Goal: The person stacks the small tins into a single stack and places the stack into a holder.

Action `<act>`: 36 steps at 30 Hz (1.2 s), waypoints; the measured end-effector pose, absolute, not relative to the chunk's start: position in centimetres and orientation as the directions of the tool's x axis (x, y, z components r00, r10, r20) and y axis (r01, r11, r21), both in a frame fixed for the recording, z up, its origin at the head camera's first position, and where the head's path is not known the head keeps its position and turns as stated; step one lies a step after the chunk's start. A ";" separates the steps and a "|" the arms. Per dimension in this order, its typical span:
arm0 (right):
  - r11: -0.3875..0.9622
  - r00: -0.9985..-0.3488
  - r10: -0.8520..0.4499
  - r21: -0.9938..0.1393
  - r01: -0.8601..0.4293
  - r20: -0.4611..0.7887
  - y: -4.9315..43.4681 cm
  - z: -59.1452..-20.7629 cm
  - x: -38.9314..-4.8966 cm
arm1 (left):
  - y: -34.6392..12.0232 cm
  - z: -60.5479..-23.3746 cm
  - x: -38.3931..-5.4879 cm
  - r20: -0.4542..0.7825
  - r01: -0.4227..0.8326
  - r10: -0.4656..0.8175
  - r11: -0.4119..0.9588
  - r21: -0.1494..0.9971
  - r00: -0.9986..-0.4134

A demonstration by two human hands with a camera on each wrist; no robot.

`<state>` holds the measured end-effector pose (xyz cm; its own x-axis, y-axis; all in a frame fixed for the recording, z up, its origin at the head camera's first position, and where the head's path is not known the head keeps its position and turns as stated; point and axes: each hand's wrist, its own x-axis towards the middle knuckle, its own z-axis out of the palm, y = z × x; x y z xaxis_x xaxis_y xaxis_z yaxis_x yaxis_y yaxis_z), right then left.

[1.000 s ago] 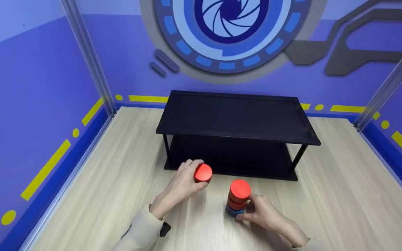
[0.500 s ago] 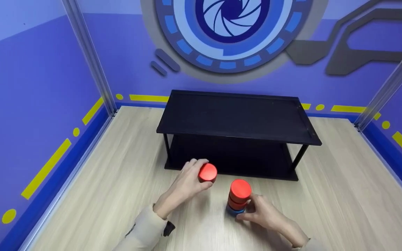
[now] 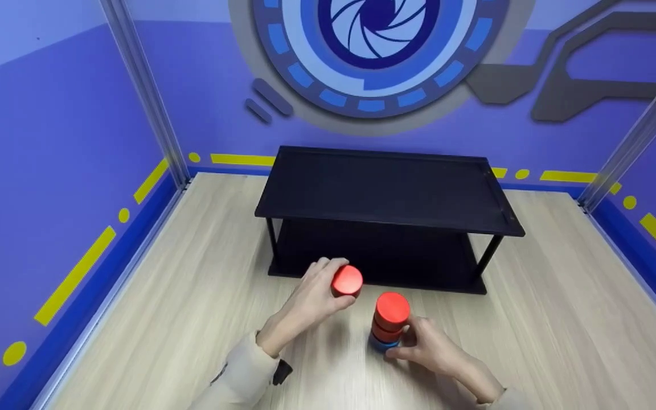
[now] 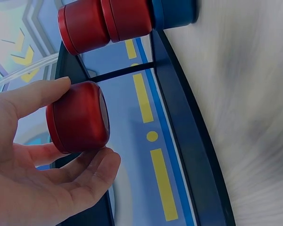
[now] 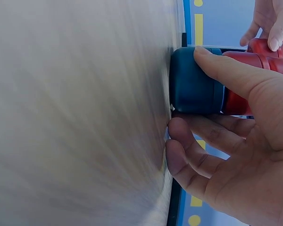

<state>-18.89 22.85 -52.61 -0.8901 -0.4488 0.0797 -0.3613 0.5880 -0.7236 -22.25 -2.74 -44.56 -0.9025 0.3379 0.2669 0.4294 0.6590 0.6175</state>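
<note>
My left hand (image 3: 312, 302) holds a small round red tin (image 3: 347, 280) between thumb and fingers, raised off the table. In the left wrist view, that red tin (image 4: 80, 117) has a lid seam near one end. To its right, in the head view, a stack stands upright: a blue tin (image 5: 193, 80) at the bottom, a red tin (image 3: 385, 332) on it and another red tin (image 3: 392, 307) on top. My right hand (image 3: 436, 348) grips the stack low down, thumb and fingers around the blue tin. The held tin and the stack are apart.
Behind the hands stands a black two-tier rack (image 3: 385, 188) with thin posts. It sits on a pale wood table (image 3: 208, 239). Blue-purple printed walls (image 3: 60, 142) with metal corner posts close off the left, back and right sides.
My left hand has moved to the right with the red tin, closer to the stack. The right hand and the stack stay where they were.
</note>
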 end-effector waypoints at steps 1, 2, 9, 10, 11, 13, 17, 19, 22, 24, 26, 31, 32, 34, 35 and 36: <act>0.589 -0.891 -0.448 -0.725 -0.357 0.075 22.8 -52.6 -18.9 | -2.7 -44.5 -22.2 0.266 0.428 0.337 0.658 0.619 -0.903; 0.589 -0.892 -0.446 -0.729 -0.350 0.068 22.8 -52.6 -18.9 | -2.6 -44.5 -22.2 0.264 0.427 0.337 0.655 0.623 -0.904; 0.581 -0.887 -0.453 -0.724 -0.373 0.094 22.9 -52.6 -18.9 | -2.2 -44.1 -22.0 0.282 0.448 0.350 0.648 0.616 -0.893; 0.581 -0.886 -0.453 -0.721 -0.378 0.100 22.9 -52.7 -18.9 | -2.1 -44.0 -22.0 0.281 0.449 0.352 0.649 0.615 -0.893; 0.579 -0.884 -0.455 -0.719 -0.385 0.107 22.9 -52.7 -18.8 | -2.1 -44.0 -22.0 0.280 0.449 0.353 0.648 0.616 -0.893; 0.579 -0.883 -0.455 -0.716 -0.391 0.114 22.9 -52.7 -18.8 | -2.0 -43.9 -21.9 0.277 0.449 0.355 0.648 0.615 -0.893; 0.583 -0.882 -0.455 -0.708 -0.398 0.121 22.9 -52.6 -18.8 | -1.8 -43.7 -21.7 0.269 0.441 0.353 0.643 0.626 -0.896; 0.584 -0.883 -0.455 -0.710 -0.394 0.116 22.9 -52.6 -18.8 | -1.7 -43.6 -21.7 0.270 0.444 0.356 0.637 0.631 -0.895; 0.579 -0.884 -0.456 -0.721 -0.381 0.101 22.9 -52.6 -18.8 | -1.6 -43.5 -21.7 0.269 0.446 0.360 0.629 0.637 -0.893; 0.575 -0.884 -0.458 -0.728 -0.373 0.092 22.9 -52.6 -18.8 | -1.5 -43.4 -21.6 0.269 0.448 0.364 0.627 0.637 -0.892; 0.572 -0.885 -0.458 -0.734 -0.367 0.085 22.9 -52.5 -18.8 | -1.4 -43.3 -21.6 0.269 0.450 0.367 0.625 0.638 -0.890; 0.573 -0.886 -0.457 -0.735 -0.362 0.079 22.9 -52.6 -18.8 | -1.2 -43.1 -21.6 0.279 0.462 0.375 0.614 0.640 -0.884; 0.573 -0.886 -0.457 -0.735 -0.362 0.080 22.9 -52.5 -18.8 | -1.2 -43.1 -21.6 0.283 0.466 0.376 0.610 0.641 -0.882; 0.576 -0.886 -0.455 -0.730 -0.368 0.087 22.9 -52.6 -18.8 | -1.1 -43.1 -21.5 0.293 0.476 0.381 0.604 0.640 -0.877; 0.578 -0.887 -0.454 -0.727 -0.370 0.090 22.9 -52.6 -18.8 | -1.1 -43.1 -21.5 0.296 0.479 0.383 0.601 0.639 -0.875; 0.580 -0.887 -0.453 -0.724 -0.373 0.095 22.9 -52.6 -18.8 | -1.1 -43.2 -21.5 0.299 0.483 0.386 0.599 0.638 -0.873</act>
